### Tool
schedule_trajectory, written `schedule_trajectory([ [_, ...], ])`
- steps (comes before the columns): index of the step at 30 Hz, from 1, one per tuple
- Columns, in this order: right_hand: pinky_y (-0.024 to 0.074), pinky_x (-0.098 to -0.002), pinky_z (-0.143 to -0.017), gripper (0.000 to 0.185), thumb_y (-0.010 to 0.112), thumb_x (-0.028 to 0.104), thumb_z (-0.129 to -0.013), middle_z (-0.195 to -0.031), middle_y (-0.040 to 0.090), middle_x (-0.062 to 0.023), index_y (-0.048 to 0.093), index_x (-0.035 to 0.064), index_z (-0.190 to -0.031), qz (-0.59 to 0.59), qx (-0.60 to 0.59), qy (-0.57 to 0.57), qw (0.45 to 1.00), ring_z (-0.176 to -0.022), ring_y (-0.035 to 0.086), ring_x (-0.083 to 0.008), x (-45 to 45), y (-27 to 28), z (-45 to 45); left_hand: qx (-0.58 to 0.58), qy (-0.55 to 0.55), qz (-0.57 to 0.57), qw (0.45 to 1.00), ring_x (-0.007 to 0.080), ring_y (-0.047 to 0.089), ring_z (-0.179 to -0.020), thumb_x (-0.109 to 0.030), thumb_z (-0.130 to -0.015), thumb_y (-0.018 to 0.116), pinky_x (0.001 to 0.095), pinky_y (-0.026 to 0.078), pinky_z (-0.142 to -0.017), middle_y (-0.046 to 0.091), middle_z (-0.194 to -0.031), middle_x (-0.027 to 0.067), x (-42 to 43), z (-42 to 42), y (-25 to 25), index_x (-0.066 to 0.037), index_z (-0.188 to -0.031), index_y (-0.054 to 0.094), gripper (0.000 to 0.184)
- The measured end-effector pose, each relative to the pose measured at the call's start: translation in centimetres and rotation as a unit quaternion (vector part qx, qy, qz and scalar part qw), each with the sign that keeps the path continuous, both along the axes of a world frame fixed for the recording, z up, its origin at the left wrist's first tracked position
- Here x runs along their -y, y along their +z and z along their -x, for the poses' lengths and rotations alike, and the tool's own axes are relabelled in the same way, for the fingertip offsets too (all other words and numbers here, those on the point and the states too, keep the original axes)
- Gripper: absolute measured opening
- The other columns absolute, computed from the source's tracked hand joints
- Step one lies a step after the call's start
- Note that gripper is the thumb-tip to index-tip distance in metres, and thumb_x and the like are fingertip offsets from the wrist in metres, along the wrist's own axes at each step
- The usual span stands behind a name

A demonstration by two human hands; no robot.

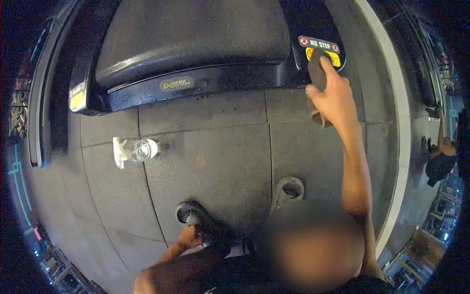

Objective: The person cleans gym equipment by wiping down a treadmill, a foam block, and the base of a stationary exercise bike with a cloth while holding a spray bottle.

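My right hand [335,93] reaches forward, its fingers closed on a dark cloth [317,73]. The cloth lies against the rear right corner of a black treadmill [196,78], partly over the yellow part of a "NO STEP" sticker [319,44]. A lower end of the cloth hangs below the hand. Near my body, my left hand [190,238] is low beside a dark shoe [187,211], its fingers curled together. What they hold, if anything, is hidden. A clear spray bottle [142,150] with a white trigger head is on the floor at the left.
Dark rubber tiles [210,132] cover the floor. Another shoe [290,190] is near the middle right. A pale strip [402,117] runs along the right side, with a reflected-looking person [440,159] beyond it. A dark machine rail [41,98] stands at the left.
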State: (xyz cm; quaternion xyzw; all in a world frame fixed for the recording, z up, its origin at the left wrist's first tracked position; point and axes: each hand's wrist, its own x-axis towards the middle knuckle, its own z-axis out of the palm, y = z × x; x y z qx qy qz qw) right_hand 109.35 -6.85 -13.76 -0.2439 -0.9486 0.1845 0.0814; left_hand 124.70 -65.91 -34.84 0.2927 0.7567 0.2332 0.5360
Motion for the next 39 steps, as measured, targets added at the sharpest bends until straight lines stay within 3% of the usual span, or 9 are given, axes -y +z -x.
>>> schedule_trajectory([
  [2,0.0532,-0.0530,-0.085,0.066,0.072,0.024,-0.078,-0.100,0.067,-0.0306,0.049,0.0044,-0.137,-0.026,-0.008,0.018,0.999,-0.094,0.064,-0.0491,0.9,0.2,1.8,0.040,0.030,0.025,0.998,0.0230,0.073,-0.068,-0.032,-0.097,0.063,0.0367,0.059,-0.061,0.072,-0.076,0.0129,-0.2,0.0,-1.3,0.003,-0.089,0.067,0.036],
  [4,0.0541,-0.0545,-0.085,0.058,0.071,0.024,-0.079,-0.100,0.068,-0.0286,0.054,0.0110,-0.133,-0.027,0.009,0.045,0.999,-0.094,0.065,-0.0483,2.1,0.1,2.7,0.306,0.151,0.155,0.927,0.0222,0.072,-0.064,-0.029,-0.097,0.062,0.0340,0.060,-0.060,0.072,-0.075,0.0144,-1.8,2.3,0.7,0.004,-0.087,0.067,0.035],
  [9,0.0558,-0.0568,-0.080,0.051,0.071,0.026,-0.080,-0.092,0.069,-0.0263,0.059,0.0206,-0.130,-0.051,0.201,0.149,0.967,-0.092,0.068,-0.0447,5.8,-2.6,-0.5,0.339,0.150,0.096,0.924,0.0221,0.071,-0.059,-0.027,-0.099,0.058,0.0368,0.060,-0.058,0.071,-0.071,0.0143,-2.4,4.2,1.6,0.006,-0.084,0.066,0.038],
  [23,0.0522,-0.0454,-0.096,0.071,0.071,0.023,-0.075,-0.111,0.067,-0.0309,0.051,0.0051,-0.141,-0.052,-0.016,0.100,0.993,-0.104,0.067,-0.0430,-2.7,0.6,4.2,0.348,0.226,0.079,0.906,0.0245,0.070,-0.059,-0.017,-0.097,0.057,0.0380,0.060,-0.058,0.068,-0.069,0.0136,-2.0,2.9,1.7,0.007,-0.080,0.063,0.030],
  [26,0.0530,-0.0459,-0.094,0.066,0.071,0.022,-0.074,-0.110,0.068,-0.0279,0.056,0.0104,-0.137,0.048,0.038,0.146,0.987,-0.103,0.067,-0.0430,-1.4,1.2,2.8,0.359,0.235,0.058,0.901,0.0238,0.069,-0.058,-0.013,-0.096,0.056,0.0370,0.060,-0.057,0.068,-0.069,0.0130,-2.3,3.2,1.9,0.006,-0.079,0.063,0.027],
  [28,0.0499,-0.0395,-0.096,0.067,0.069,0.018,-0.076,-0.127,0.062,-0.0252,0.054,0.0137,-0.141,0.102,0.294,0.110,0.944,-0.113,0.064,-0.0308,2.6,3.8,3.0,0.362,0.244,0.059,0.897,0.0230,0.069,-0.057,-0.012,-0.095,0.056,0.0358,0.059,-0.056,0.067,-0.068,0.0120,-3.0,3.4,2.4,0.006,-0.078,0.063,0.025],
  [30,0.0506,-0.0411,-0.097,0.063,0.070,0.020,-0.077,-0.121,0.064,-0.0250,0.057,0.0201,-0.138,0.013,0.329,0.160,0.931,-0.112,0.064,-0.0337,3.9,0.5,0.6,0.347,0.245,0.068,0.903,0.0221,0.069,-0.057,-0.014,-0.095,0.057,0.0345,0.057,-0.055,0.067,-0.067,0.0109,-3.6,3.9,3.1,0.005,-0.078,0.062,0.026],
  [35,0.0548,-0.0492,-0.087,0.069,0.072,0.021,-0.077,-0.108,0.068,-0.0284,0.049,0.0059,-0.140,0.042,-0.071,0.071,0.994,-0.095,0.068,-0.0444,2.1,-1.1,-4.1,0.257,0.214,0.142,0.932,0.0202,0.069,-0.057,-0.026,-0.097,0.062,0.0327,0.055,-0.053,0.068,-0.066,0.0097,-5.1,3.8,4.9,0.003,-0.077,0.063,0.035],
  [39,0.0553,-0.0483,-0.086,0.068,0.072,0.021,-0.077,-0.103,0.069,-0.0295,0.049,0.0024,-0.138,0.083,-0.027,-0.059,0.994,-0.094,0.068,-0.0439,-0.6,0.5,-1.1,0.245,0.226,0.122,0.935,0.0184,0.068,-0.053,-0.032,-0.099,0.063,0.0325,0.055,-0.053,0.066,-0.062,0.0087,-4.6,3.5,4.3,0.001,-0.066,0.061,0.046],
])
